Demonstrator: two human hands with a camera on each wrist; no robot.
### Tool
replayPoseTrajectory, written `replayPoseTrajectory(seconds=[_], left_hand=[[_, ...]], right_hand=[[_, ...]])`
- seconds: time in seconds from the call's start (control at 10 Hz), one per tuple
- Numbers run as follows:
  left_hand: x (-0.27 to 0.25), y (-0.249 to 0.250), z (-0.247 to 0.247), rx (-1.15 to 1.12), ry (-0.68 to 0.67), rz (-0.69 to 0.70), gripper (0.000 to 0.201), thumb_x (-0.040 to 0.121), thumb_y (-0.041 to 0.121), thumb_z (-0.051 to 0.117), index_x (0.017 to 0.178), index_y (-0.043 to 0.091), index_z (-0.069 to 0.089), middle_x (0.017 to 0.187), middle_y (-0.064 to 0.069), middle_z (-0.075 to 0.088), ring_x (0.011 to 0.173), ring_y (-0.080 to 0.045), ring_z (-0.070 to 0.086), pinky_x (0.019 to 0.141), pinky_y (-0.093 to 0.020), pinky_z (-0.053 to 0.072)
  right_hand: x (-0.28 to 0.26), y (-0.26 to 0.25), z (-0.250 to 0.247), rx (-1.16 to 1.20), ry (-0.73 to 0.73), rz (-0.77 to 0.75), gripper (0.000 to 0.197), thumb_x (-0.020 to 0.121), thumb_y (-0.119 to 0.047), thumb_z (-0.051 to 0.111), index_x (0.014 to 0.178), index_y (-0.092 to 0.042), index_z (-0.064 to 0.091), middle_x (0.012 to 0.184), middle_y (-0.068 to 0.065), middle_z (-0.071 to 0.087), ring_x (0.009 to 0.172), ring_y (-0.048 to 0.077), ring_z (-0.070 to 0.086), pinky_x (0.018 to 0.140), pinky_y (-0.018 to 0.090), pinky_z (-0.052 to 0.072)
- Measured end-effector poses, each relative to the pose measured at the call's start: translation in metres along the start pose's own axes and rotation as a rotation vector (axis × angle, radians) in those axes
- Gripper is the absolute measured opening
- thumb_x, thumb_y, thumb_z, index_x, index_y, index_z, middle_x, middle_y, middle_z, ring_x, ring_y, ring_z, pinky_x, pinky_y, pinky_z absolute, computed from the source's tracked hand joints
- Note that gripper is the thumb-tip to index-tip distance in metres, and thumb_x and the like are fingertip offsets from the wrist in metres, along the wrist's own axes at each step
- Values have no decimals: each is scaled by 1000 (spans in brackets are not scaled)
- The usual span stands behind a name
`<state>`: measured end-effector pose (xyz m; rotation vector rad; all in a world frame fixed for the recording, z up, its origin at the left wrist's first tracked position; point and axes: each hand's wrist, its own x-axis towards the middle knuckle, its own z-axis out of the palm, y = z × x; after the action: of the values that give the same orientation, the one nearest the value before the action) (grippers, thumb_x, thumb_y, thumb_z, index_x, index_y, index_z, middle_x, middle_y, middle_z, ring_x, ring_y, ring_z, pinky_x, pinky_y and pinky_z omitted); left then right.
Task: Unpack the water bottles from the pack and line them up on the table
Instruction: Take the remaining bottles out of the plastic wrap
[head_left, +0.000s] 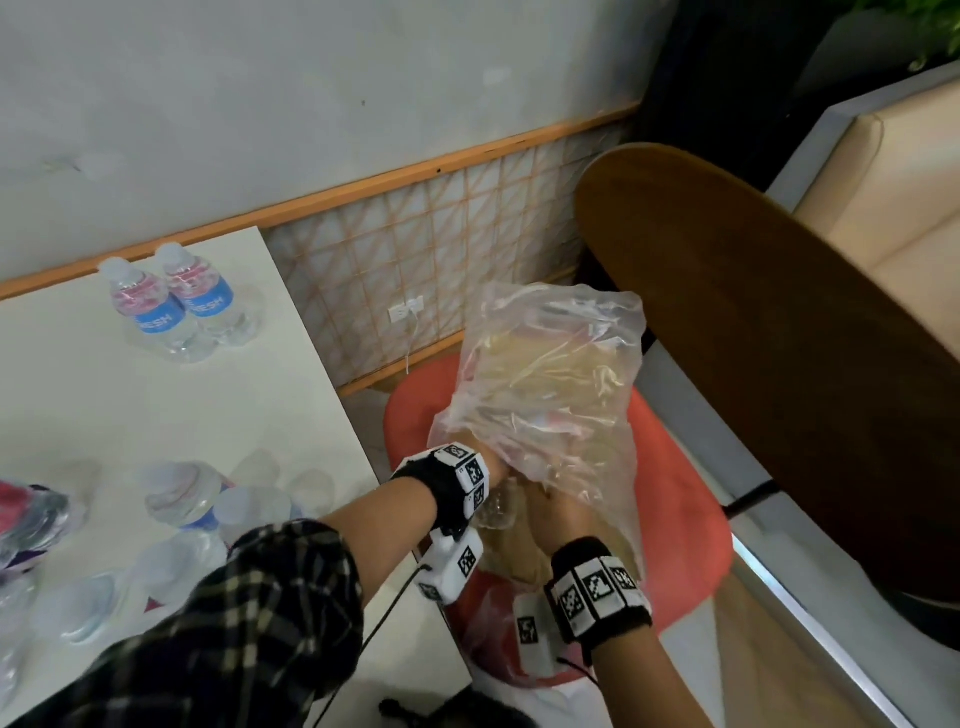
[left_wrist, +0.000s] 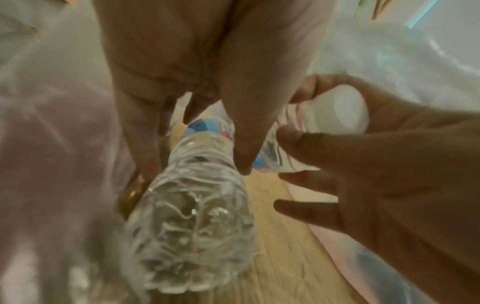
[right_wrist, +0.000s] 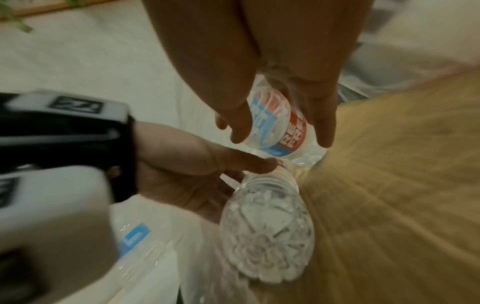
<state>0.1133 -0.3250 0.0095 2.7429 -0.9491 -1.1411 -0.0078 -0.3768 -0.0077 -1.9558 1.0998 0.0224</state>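
Bottles inside plastic pack (head_left: 545, 374), left hand (left_wrist: 207, 92) gripping one (left_wrist: 192, 216), right hand (right_wrist: 259, 72) another (right_wrist: 278, 127)

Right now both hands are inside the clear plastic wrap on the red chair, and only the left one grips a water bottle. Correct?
Not quite: each holds one. The left hand grips a clear ribbed bottle; the right wrist view shows the right hand gripping a red-and-blue-labelled bottle.

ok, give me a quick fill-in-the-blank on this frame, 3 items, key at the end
1. Each hand grips one ____.
2. The plastic pack sits on a ____ chair seat.
3. At the table's far end, ____ bottles with blue labels stand upright side by side.

Missing words: bottle; red; two
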Motion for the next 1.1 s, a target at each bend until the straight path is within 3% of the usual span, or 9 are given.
replayPoseTrajectory(seconds=[0.1, 0.2, 0.3, 0.4, 0.5, 0.7, 0.8, 1.0, 1.1], left_hand=[[4, 1, 11, 9, -55, -11, 49, 93, 23, 53, 140, 12, 41, 142, -5, 45, 127, -26, 47, 107, -36, 35], [0, 2, 10, -42, 38, 44, 44, 92, 34, 53, 126, 7, 57, 131, -11, 57, 122, -28, 53, 99, -35, 41], [-1, -1, 12, -94, 46, 72, 42, 91, 34, 55, 123, 6, 59, 127, -11, 59, 117, -27, 56, 95, -34, 44], [-3, -4, 10, -75, -12, 139, 28, 87, 39, 58, 112, 26, 62, 120, -2, 63, 103, -23, 61, 91, -33, 48], [-6, -13, 12, -197, -91, 125, 37, 74, 47, 64, 99, 20, 65, 96, -3, 67, 82, -21, 63, 78, -32, 53], [-49, -32, 7, -228, -214, 223, 45, 74, 44, 71, 102, 8, 63, 79, -1, 62, 70, -18, 60, 59, -25, 45], [-80, -50, 3, -282, -237, 340, 40, 78, 32, 72, 108, 7, 64, 88, -5, 68, 83, -23, 67, 65, -29, 50], [-145, -115, 26, -576, -100, 536, 77, 67, 8, 82, 131, 15, 39, 115, 3, 57, 98, -8, 58, 79, -9, 45], [-168, -147, 42, -611, 64, 587, 84, 58, 10, 84, 128, 23, 39, 116, 5, 57, 102, -10, 59, 87, -22, 50]], right_hand=[[-28, -5, -18, -112, 62, -69, 28, 99, -30, 43, 117, -19, 63, 115, -3, 62, 107, 13, 56, 68, 6, 26], [-37, -8, -27, -39, 93, -146, 25, 97, -24, 49, 110, -20, 69, 111, -5, 68, 97, 5, 56, 62, -1, 32], [-37, -4, -27, -106, 95, -174, 23, 95, -29, 50, 105, -25, 71, 104, -8, 70, 92, 7, 60, 58, 5, 34], [-39, -9, -28, -127, 129, -147, 22, 94, -30, 52, 101, -27, 72, 99, -8, 71, 84, 7, 57, 56, 13, 31], [-37, -9, -29, 8, 160, -161, 16, 91, -25, 59, 92, -21, 74, 88, -8, 70, 80, 11, 61, 63, 18, 41], [-38, 1, -28, 179, 216, -195, 28, 84, -15, 66, 73, -41, 62, 82, -22, 62, 88, 13, 63, 80, 29, 51], [-54, -2, -36, 258, 255, -272, 41, 79, 2, 69, 71, -37, 57, 86, -21, 57, 93, 13, 56, 83, 26, 43], [-103, -2, -31, 304, 90, -365, 42, 79, 4, 69, 75, -37, 57, 94, -16, 59, 87, 6, 55, 74, 17, 46], [-135, -15, -16, 392, -97, -394, 32, 81, 6, 65, 83, -25, 58, 101, 3, 60, 92, 22, 60, 78, 32, 53]])
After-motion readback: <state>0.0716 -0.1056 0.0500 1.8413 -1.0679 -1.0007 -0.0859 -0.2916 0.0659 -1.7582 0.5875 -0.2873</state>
